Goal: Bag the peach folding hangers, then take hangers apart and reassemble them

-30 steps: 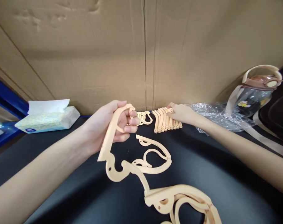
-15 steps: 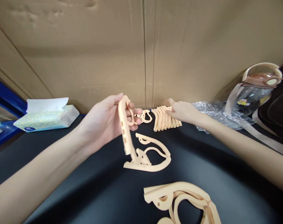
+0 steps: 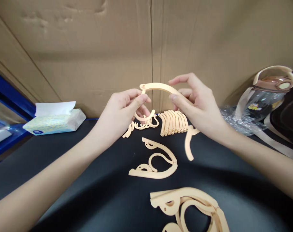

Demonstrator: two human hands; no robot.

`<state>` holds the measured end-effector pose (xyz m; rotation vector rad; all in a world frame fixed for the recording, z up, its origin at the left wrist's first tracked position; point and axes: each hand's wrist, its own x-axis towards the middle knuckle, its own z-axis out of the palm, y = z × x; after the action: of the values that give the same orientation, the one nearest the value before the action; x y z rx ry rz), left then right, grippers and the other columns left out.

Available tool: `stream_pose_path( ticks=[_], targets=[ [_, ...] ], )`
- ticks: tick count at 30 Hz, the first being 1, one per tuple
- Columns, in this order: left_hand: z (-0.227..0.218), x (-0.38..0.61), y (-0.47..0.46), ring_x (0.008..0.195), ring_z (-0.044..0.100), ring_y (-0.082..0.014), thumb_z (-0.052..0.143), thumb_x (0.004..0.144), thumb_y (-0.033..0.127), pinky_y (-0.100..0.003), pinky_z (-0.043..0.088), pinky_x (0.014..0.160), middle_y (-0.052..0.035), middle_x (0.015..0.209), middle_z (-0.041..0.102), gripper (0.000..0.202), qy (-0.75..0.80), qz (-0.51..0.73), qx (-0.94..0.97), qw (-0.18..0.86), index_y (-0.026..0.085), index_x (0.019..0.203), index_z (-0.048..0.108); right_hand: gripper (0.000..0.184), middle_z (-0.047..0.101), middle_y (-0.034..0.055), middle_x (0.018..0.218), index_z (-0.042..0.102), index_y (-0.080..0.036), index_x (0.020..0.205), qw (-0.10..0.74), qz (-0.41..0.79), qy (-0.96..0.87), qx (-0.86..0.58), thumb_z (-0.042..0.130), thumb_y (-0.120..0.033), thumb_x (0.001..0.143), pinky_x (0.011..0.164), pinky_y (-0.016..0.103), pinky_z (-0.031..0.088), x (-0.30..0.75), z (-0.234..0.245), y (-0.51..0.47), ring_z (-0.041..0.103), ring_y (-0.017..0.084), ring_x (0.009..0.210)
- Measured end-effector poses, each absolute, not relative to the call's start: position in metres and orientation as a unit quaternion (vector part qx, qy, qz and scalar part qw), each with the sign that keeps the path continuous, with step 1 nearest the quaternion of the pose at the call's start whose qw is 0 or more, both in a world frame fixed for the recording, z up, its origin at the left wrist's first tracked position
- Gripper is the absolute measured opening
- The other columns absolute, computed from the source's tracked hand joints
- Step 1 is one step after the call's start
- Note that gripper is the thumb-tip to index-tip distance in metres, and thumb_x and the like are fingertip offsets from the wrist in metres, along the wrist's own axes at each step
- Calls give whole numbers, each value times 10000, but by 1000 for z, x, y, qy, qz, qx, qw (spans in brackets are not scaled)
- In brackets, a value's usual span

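Both my hands hold up a beige plastic folding clothes hanger above the table. My left hand pinches it near one end, where a curved piece dangles by the fingers. My right hand grips the other end of the arm between thumb and fingers, index finger raised. Below the right palm hangs another curved piece; the palm hides how it joins. Under the hands lies an opened folding hanger. Nearer me is a stack of folded hangers, cut off by the frame's bottom.
Behind the hands stand a row of beige hanger arms and a loose pile of curved pieces. A tissue pack is at left. Clear plastic wrap and a strapped bottle are at right, against a cardboard wall.
My right hand has come from the row of arms to the held hanger and now grips it. The hanger has swung from hanging downward to lying across between both hands.
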<state>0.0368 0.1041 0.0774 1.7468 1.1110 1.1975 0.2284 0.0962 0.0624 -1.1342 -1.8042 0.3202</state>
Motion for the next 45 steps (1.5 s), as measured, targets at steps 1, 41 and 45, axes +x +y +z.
stream_pose_path(
  ticks=[1,41,45],
  targets=[
    [78,36,104,391,506,-62,555,929,125,-151,324,386,17,520,621,235,442,448,688,361,158,734,682,203,616,-18,676,572,-246,1115,456,41,-752,-474,531,-330,934,546,275,392,232,63,99,600,167,634],
    [32,29,163,858,687,-215,175,1001,546,-296,535,725,-112,952,750,700,505,251,668,486,154,874,741,277,678,-12,704,398,-232,670,652,418,-462,-432,489,-6,800,687,239,579,266,44,166,666,98,670],
    [45,27,157,689,682,-126,303,1032,421,-198,557,632,-93,818,732,558,396,328,427,744,102,855,725,275,705,-16,801,437,-225,688,630,357,-554,-410,625,-24,708,735,292,595,267,40,165,682,112,709]
  ],
)
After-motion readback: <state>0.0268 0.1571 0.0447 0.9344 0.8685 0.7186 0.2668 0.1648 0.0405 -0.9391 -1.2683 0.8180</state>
